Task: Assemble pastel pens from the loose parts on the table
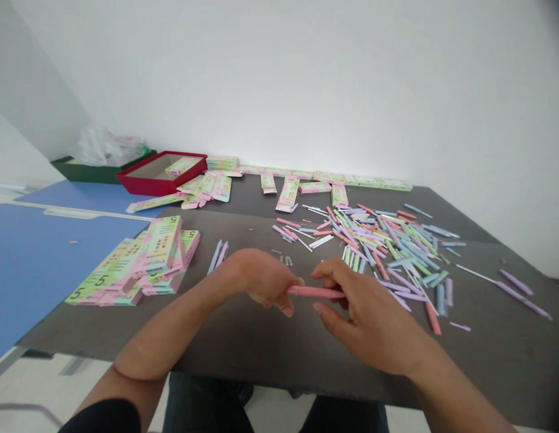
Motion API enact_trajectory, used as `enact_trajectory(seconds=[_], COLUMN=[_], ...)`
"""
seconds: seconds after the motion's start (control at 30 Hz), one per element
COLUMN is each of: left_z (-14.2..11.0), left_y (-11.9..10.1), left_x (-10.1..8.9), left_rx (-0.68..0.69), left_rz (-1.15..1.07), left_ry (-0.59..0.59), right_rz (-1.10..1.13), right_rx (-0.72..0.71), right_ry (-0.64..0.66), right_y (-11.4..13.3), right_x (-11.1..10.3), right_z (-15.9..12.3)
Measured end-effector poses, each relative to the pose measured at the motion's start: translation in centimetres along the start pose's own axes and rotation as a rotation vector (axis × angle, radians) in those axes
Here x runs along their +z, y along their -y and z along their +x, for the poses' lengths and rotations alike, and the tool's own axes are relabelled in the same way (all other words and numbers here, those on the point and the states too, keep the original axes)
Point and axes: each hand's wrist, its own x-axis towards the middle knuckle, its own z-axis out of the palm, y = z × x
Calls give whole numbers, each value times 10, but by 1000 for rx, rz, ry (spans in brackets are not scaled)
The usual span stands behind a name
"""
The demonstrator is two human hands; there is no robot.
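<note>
A coral-pink pen (316, 292) lies level between my two hands above the near part of the dark table. My left hand (272, 279) is bent at the wrist and pinches the pen's left end. At the other end, my right hand (355, 307) curls its fingers round the pen, with thumb and forefinger apart from each other. Just beyond the hands lie a few small clear pieces (286, 260). Two pens (218, 257), one blue and one purple, rest left of my hands. To the right spreads a heap of pastel pen parts (378, 240).
Green-and-pink cartons (159, 246) are stacked at the left. Behind them stand a red box (148, 185) and a green box (89, 172) with a plastic bag. More cartons (288, 193) lie toward the wall. A blue surface (58, 258) adjoins the dark table (243, 349).
</note>
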Motion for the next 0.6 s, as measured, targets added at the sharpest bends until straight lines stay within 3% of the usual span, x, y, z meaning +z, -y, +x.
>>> enact_trajectory(seconds=[0.6], left_z=[1], left_y=[2], left_x=[2], left_rx=[23], left_rz=[-15], left_ry=[-12], right_rz=[62], right_rx=[40], right_ry=[-101], right_y=[-13], right_x=[6], right_z=[-9])
